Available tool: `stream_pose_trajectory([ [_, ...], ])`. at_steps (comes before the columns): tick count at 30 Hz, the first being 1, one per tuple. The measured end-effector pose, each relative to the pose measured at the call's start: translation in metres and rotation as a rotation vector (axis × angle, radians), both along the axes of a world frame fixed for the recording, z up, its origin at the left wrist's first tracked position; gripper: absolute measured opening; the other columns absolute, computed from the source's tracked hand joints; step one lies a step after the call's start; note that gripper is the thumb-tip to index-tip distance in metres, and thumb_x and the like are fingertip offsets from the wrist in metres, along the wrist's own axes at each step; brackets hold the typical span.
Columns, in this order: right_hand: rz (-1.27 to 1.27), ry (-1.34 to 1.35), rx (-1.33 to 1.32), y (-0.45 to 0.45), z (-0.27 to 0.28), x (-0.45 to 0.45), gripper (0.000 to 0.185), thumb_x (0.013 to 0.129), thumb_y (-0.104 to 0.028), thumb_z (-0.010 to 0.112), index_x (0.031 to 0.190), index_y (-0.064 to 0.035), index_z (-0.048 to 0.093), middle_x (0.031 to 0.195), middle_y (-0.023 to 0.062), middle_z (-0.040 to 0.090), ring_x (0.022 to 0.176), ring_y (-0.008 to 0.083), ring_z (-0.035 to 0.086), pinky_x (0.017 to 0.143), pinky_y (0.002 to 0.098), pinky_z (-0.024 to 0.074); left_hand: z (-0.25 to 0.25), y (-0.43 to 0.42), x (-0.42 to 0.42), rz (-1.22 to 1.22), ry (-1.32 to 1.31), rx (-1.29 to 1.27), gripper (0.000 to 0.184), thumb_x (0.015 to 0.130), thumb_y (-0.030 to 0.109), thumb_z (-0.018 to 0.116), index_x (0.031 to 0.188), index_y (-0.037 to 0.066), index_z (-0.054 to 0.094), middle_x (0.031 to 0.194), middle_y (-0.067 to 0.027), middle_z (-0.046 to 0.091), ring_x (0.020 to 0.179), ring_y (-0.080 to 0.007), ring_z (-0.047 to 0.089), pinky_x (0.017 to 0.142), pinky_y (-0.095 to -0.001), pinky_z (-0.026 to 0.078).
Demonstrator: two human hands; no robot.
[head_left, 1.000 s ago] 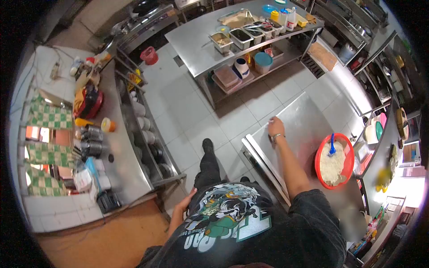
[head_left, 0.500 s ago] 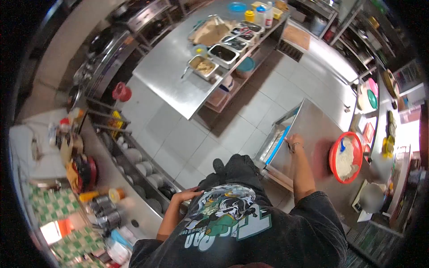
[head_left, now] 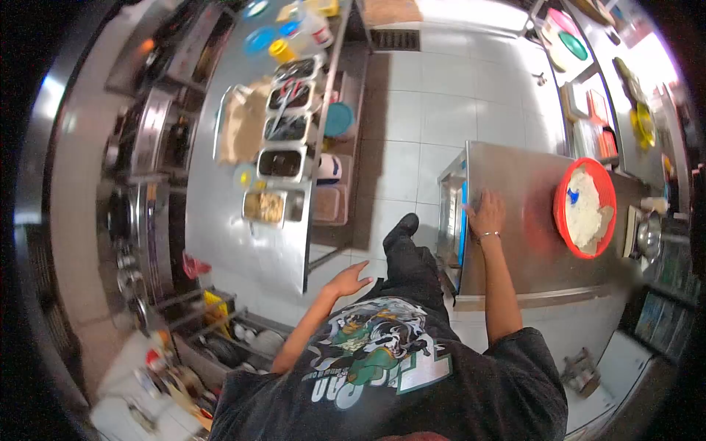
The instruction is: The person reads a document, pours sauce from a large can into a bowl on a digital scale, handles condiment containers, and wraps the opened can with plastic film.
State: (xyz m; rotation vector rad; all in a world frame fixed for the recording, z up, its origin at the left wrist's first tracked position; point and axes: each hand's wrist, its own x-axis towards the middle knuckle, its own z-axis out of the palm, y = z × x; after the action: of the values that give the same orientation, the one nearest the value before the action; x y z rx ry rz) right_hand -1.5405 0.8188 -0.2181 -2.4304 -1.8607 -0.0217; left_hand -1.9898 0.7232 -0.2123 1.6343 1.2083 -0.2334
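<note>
My right hand [head_left: 487, 214] rests palm down on the steel counter [head_left: 507, 264], close to its left edge, with the fingers spread. Beside it a blue strip [head_left: 464, 209] runs along that edge. A bracelet circles the right wrist. To the right on the same counter stands a red basket [head_left: 610, 192] of white powdery stuff with a blue scoop [head_left: 573, 196] in it. My left hand [head_left: 347, 282] hangs in the air in front of my hip, fingers stretched out and holding nothing. It is nearest to the corner of the long steel table [head_left: 220, 242].
Steel pans of food, such as the pan with pale pieces [head_left: 265, 208], line the long table beside a brown-lined tray [head_left: 244, 125]. Yellow and clear bottles stand behind them. A low rack [head_left: 243, 323] sits at lower left. White floor tiles [head_left: 441, 110] run between table and counter.
My view has turned and I have stepped, one foot now forward. My left hand has come away from my side. The right hand stays at the counter's edge, its fingers now spread flat.
</note>
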Motion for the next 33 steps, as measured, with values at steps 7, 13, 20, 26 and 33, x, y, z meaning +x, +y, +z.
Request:
stream_pose_trajectory([
  [7,-0.267,0.149,-0.119,0.117,0.027,0.006,0.068,0.092,-0.053,0.062,0.139,-0.0057,0.052,0.145,0.0243,0.045,0.132,0.044,0.044,0.111,0.0547,0.036,-0.045,0.155,0.026,-0.174,-0.01,-0.025,0.081,0.093,0.051,0.063,0.149,-0.003,0.04,0.148,-0.0275,0.047,0.138,-0.0403,0.045,0.116,-0.044,0.035],
  [13,-0.323,0.267,0.068,0.225,-0.007,0.051,0.055,0.096,-0.045,0.06,0.133,-0.0043,0.056,0.135,0.0245,0.053,0.126,0.0432,0.049,0.104,0.0515,0.0425,-0.073,0.278,0.083,-0.114,-0.058,-0.164,0.077,0.094,0.049,0.064,0.149,0.0,0.042,0.148,-0.025,0.049,0.138,-0.0372,0.047,0.115,-0.0431,0.037],
  [20,-0.395,0.418,-0.265,0.283,-0.035,0.066,0.046,0.1,-0.043,0.055,0.123,-0.0047,0.063,0.11,0.023,0.069,0.101,0.0434,0.065,0.088,0.051,0.0507,-0.211,0.454,0.115,0.407,-0.037,-0.085,0.062,0.093,0.042,0.068,0.14,0.004,0.055,0.137,-0.0213,0.061,0.127,-0.0345,0.058,0.107,-0.0411,0.044],
  [26,-0.405,0.48,-0.134,0.271,-0.055,0.072,0.031,0.099,-0.033,0.061,0.104,-0.0038,0.069,0.097,0.0198,0.072,0.086,0.0359,0.07,0.075,0.042,0.0542,-0.312,0.609,0.098,0.549,0.252,0.173,0.065,0.092,0.041,0.067,0.141,0.002,0.052,0.144,-0.024,0.053,0.136,-0.038,0.048,0.114,-0.0456,0.038],
  [33,-0.569,0.573,-0.297,0.274,-0.048,0.067,0.025,0.1,-0.027,0.062,0.104,-0.0031,0.069,0.089,0.0136,0.072,0.072,0.0219,0.068,0.063,0.0334,0.052,-0.462,0.734,0.02,0.14,0.589,0.382,0.069,0.092,0.046,0.063,0.145,0.004,0.047,0.153,-0.0228,0.043,0.146,-0.0405,0.032,0.12,-0.0528,0.027],
])
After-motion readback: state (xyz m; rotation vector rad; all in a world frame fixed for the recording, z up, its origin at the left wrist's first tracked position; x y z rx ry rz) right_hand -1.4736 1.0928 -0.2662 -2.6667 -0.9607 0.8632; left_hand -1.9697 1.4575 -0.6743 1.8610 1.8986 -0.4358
